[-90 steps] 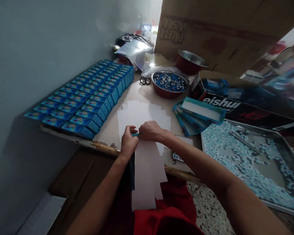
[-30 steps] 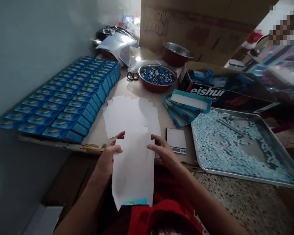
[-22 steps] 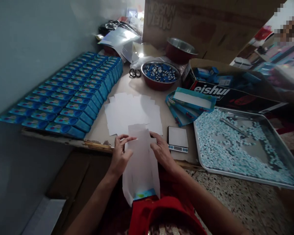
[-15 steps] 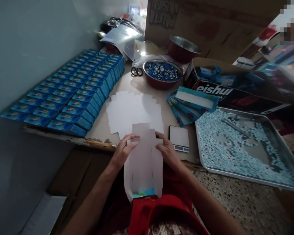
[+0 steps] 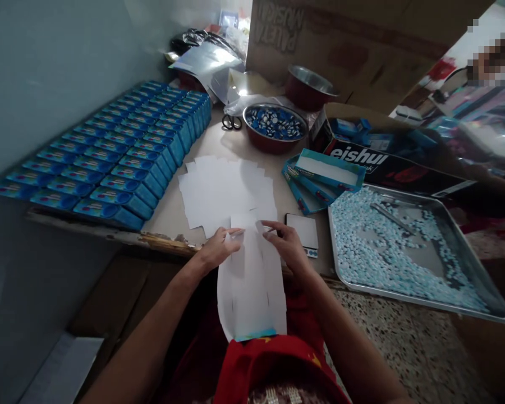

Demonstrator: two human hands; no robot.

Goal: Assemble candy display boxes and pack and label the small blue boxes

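A cardboard box blank (image 5: 251, 286), white side up, leans from my lap to the table edge, with a strip of blue print showing at its lower end. My left hand (image 5: 221, 246) pinches the small flap at its upper left corner. On the opposite corner, my right hand (image 5: 284, 241) grips the matching flap between thumb and fingers. Both flaps are bent inward. Just beyond lies a spread of more white blanks (image 5: 225, 188) on the table. A small digital scale (image 5: 303, 231) sits right of my right hand.
Rows of blue boxes (image 5: 122, 151) fill the table's left side. A metal tray (image 5: 340, 275) of pale blue pieces stands at right. Behind are a bowl of blue-and-white pieces (image 5: 275, 122), scissors (image 5: 232, 122), printed blue sleeves (image 5: 324, 177), a black carton (image 5: 387, 163) and an emptier-looking bowl (image 5: 309, 87).
My fingers have moved inward at the blank's upper end, and its two corner flaps have bent toward the middle. The view has shifted slightly.
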